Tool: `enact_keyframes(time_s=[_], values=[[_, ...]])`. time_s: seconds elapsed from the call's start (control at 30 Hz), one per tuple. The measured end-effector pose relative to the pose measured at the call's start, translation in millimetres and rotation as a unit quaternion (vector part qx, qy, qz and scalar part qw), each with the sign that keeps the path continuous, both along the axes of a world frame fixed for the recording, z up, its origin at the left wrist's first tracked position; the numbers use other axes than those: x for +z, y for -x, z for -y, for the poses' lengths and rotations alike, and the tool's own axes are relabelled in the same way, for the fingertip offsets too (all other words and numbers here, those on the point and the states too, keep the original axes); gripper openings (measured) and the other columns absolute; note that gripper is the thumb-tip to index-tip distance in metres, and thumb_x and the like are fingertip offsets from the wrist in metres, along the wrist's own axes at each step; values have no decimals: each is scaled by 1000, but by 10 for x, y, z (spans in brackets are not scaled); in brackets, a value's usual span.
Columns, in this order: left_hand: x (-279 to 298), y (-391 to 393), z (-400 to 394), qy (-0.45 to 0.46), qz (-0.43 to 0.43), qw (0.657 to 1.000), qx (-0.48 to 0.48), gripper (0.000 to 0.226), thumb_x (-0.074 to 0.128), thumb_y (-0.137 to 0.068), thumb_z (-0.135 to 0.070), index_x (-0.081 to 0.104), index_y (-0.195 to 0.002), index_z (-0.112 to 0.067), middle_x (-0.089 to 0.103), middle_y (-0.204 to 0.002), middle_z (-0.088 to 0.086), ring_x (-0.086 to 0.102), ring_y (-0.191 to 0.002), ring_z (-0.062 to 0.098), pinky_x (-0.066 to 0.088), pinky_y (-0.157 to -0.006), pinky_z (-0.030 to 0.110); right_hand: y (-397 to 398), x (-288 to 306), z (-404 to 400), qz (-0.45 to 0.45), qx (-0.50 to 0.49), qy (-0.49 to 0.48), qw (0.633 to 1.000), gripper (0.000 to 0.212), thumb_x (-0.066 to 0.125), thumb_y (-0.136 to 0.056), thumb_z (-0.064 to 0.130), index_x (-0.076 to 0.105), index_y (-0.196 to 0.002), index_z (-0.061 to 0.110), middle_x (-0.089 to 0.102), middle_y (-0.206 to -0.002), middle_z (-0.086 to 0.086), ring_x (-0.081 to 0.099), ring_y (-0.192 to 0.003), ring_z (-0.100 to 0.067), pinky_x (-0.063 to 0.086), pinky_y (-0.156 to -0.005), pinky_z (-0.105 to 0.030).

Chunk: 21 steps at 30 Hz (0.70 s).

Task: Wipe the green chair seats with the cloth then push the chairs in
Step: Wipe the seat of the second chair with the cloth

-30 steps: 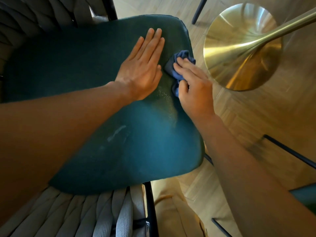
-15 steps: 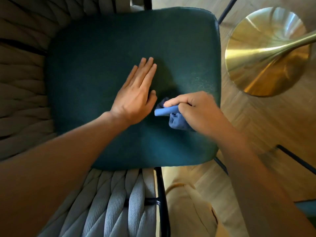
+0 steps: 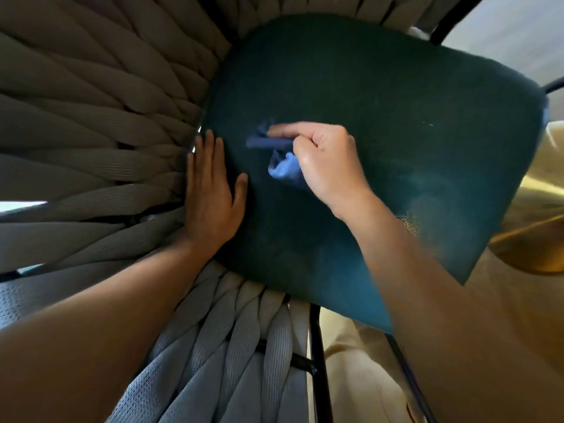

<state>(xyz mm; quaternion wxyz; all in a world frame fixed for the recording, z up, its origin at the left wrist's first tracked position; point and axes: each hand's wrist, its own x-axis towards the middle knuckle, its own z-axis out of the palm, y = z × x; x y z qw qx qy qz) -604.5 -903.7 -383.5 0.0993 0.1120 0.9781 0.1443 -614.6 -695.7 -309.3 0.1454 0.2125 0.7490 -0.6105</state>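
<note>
A dark green chair seat (image 3: 396, 123) fills the middle of the head view. My right hand (image 3: 323, 166) grips a bunched blue cloth (image 3: 282, 166) and presses it on the seat's left-centre part, index finger stretched out over the cloth. My left hand (image 3: 210, 193) lies flat on the seat's left edge, fingers straight and together, next to the woven backrest. Pale smudges show on the seat's lower right part.
The chair's thick woven grey rope back and arm (image 3: 91, 123) curve round the left and bottom. Black metal legs (image 3: 317, 361) run down below the seat. A brass table base (image 3: 537, 233) stands on the wooden floor at the right.
Both hands have slid from the seat's right and middle toward its left side by the backrest. The cloth travelled with my right hand. The view has tilted and moved closer.
</note>
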Motion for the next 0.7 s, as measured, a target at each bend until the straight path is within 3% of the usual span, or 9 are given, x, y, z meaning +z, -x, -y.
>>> enact_keyframes(time_s=[0.07, 0.13, 0.2, 0.3, 0.4, 0.53, 0.7], values=[[-70, 4, 36, 5, -8, 1000, -15, 70, 35, -103, -40, 19, -159, 0, 13, -168, 17, 7, -156, 29, 6, -127, 46, 175, -91, 60, -73, 5, -20, 997, 44, 47, -88, 2, 75, -118, 17, 70, -127, 7, 54, -127, 0, 40, -109, -17], [-132, 11, 65, 8, -20, 999, -28, 71, 34, -104, -42, 19, -159, 1, 14, -168, 18, 9, -156, 30, 8, -127, 48, 299, -233, 78, -124, 63, -80, 987, 50, 52, -87, 11, 63, -135, 10, 53, -148, -5, 33, -147, -16, 25, -122, -28], [-177, 14, 79, 11, -26, 999, -31, 70, 34, -105, -42, 19, -159, 1, 13, -168, 18, 9, -156, 31, 8, -127, 48, 388, -388, 79, -133, 135, -153, 970, 68, 52, -86, 27, 43, -151, 8, 30, -162, -12, 11, -154, -30, 10, -126, -38], [-213, 19, 86, 11, -31, 999, -35, 68, 34, -106, -39, 20, -158, 2, 14, -168, 19, 10, -156, 31, 12, -126, 50, 433, -623, 170, -120, 190, -252, 941, 74, 47, -93, 30, 23, -157, 3, 11, -167, -17, -1, -154, -36, -1, -124, -37], [-233, 21, 117, 0, -38, 998, -40, 66, 35, -105, -35, 23, -157, 3, 16, -167, 20, 12, -156, 32, 16, -124, 53, 377, -804, 317, -164, 190, -312, 916, 65, 45, -93, 23, 33, -153, -2, 24, -163, -20, 12, -153, -39, 7, -125, -41], [-235, 34, 111, -11, -44, 998, -37, 65, 37, -104, -31, 23, -158, 2, 17, -167, 20, 13, -156, 32, 13, -126, 50, 346, -887, 284, -203, 144, -278, 928, 51, 45, -90, 13, 58, -138, 4, 48, -152, -11, 36, -146, -26, 13, -122, -24], [-230, 57, 128, -17, -42, 998, -36, 65, 37, -102, -30, 24, -157, 2, 18, -167, 20, 14, -156, 33, 12, -127, 47, 127, -892, 263, -302, 169, -239, 907, 33, 50, -81, -1, 77, -98, 2, 73, -119, -9, 64, -120, -24, 42, -107, -33]])
